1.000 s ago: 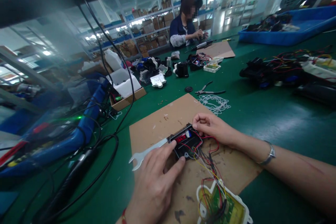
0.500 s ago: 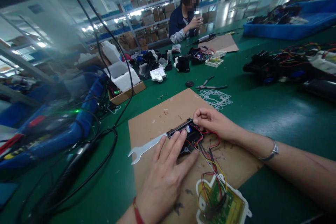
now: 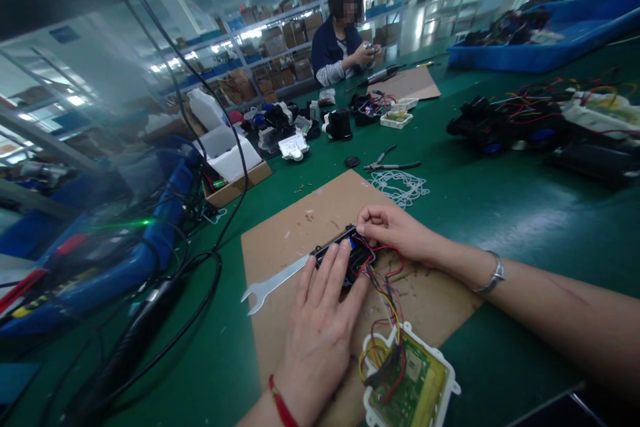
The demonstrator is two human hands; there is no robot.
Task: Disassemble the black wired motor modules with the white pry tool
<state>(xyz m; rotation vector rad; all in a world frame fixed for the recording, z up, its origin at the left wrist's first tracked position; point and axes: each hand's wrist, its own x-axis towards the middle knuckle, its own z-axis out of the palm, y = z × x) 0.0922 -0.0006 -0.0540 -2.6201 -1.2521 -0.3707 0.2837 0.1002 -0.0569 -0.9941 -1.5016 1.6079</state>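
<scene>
A small black module at the centre of the frame is pressed flat under the spread fingers of the left hand, while its far end is pinched by the closed fingertips of the right hand. It lies on a cardboard sheet. Coloured wires are run from it to a white-framed circuit board at lower centre. A flat wrench lies just left.

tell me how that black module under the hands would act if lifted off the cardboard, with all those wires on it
The black module looks like rigid plastic, so it would probably keep its shape. Its wires run to the white-framed circuit board, so lifting it far would likely tug or drag that board. The wires look thin and floppy, probably prone to snagging.
</scene>
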